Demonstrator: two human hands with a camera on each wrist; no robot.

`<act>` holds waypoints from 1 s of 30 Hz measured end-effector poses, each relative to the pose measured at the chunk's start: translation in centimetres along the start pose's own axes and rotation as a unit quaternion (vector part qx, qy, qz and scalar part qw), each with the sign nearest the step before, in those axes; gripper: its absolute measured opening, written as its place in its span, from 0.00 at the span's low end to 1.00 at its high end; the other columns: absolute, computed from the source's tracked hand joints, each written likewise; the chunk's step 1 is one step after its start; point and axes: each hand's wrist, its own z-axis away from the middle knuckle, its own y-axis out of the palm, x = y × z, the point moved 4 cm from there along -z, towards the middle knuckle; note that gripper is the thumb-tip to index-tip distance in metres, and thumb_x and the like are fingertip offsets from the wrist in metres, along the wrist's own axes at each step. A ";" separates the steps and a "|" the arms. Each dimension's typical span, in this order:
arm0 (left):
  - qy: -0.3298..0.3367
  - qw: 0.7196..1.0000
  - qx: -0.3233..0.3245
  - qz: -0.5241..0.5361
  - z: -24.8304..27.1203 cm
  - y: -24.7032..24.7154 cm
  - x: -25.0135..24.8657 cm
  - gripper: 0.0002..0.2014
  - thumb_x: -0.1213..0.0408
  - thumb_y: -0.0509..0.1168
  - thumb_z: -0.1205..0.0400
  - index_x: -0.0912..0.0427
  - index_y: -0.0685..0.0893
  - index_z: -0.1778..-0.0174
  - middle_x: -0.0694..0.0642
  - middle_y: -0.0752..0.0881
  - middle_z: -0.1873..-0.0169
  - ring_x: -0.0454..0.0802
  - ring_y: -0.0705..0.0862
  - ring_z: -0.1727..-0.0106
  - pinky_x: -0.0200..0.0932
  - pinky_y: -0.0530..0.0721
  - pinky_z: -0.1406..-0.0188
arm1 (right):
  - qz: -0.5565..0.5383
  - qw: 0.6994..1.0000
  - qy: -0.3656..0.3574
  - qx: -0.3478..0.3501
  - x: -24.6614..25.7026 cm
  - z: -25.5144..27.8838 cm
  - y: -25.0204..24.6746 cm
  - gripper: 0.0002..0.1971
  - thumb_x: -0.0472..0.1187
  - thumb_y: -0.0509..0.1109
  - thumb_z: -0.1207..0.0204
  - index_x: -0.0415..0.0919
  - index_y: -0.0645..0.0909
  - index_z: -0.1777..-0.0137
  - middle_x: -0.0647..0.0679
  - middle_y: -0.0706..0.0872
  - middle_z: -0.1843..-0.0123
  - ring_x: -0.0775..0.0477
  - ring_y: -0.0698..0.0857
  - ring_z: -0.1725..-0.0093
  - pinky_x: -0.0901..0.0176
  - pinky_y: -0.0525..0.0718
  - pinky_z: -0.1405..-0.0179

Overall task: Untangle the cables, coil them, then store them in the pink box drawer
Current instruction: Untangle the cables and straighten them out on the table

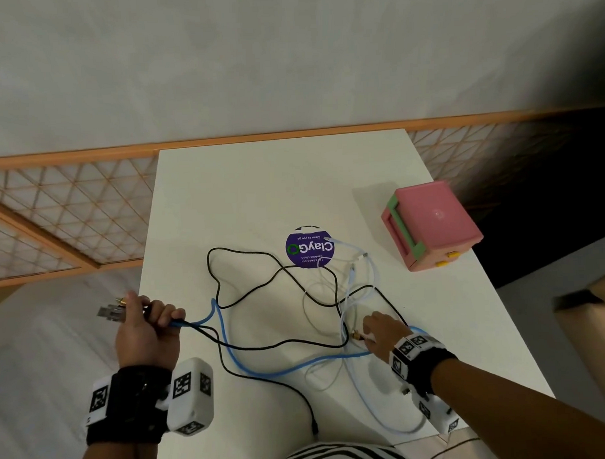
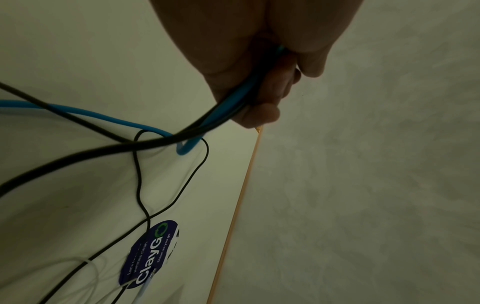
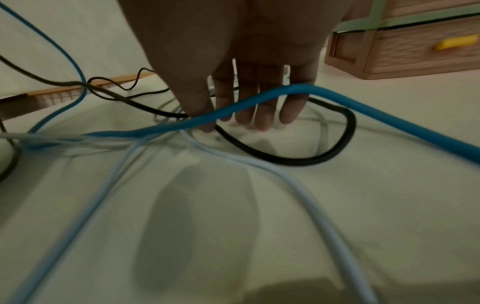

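A white table runs up the middle, its far end against a pale wall. Stuck flat on the tabletop sits a round purple sticker, "ClayGo" printed in white with a green ring for the O. Behind the table, an orange-framed lattice screen stretches along the foot of the wall. Striped black-and-white cloth shows at the near edge.

From the head I am looking steeply down over the white table. My left wrist camera is peering close past the left hand toward the ClayGo sticker, which the head view is also catching; the right one is skimming low toward the pink box.
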 end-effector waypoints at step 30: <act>0.075 0.986 -0.098 0.111 -2.0 0.1 -2.9 0.18 0.56 0.56 0.14 0.55 0.71 0.70 0.48 0.66 0.83 0.44 0.67 0.82 0.37 0.77 0.72 | 0.184 0.959 -0.200 0.080 3.9 2.0 -1.8 0.21 0.37 0.54 0.17 0.43 0.66 0.25 0.36 0.80 0.35 0.35 0.80 0.36 0.45 0.80 0.39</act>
